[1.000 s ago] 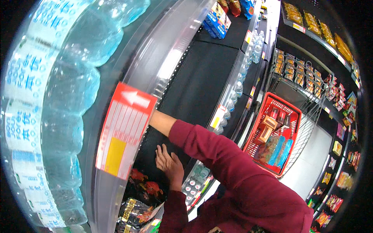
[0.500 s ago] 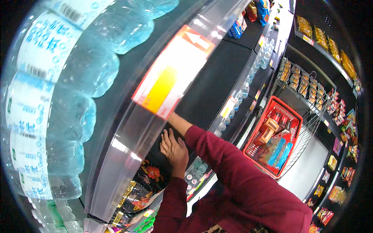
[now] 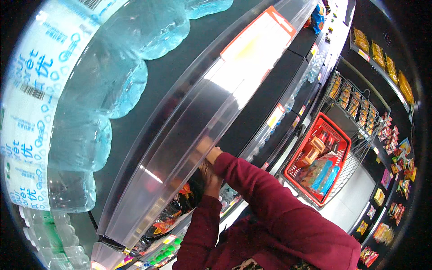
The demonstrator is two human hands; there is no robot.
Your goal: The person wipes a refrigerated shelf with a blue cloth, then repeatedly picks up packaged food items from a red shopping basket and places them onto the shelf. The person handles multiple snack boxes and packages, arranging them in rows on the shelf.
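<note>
Both my arms, in dark red sleeves, reach into a dark store shelf under a clear plastic shelf rail. My right hand goes behind the rail; only the wrist and a blurred patch show through the plastic. Just below that wrist, in shadow, is my left hand, its back toward me and its fingers hard to make out. Nothing can be seen in either hand. Large clear water bottles with white and blue labels fill the shelf above, very close to the camera.
A red and yellow price tag hangs on the rail. Dark snack packs and small bottles lie on lower shelves. A red shopping basket with packaged goods stands on the floor at right, and racks of snacks line the aisle.
The view has swung closer to the shelf, so the price tag slid up and right. My left hand has risen from the dark shelf to just under my right wrist.
</note>
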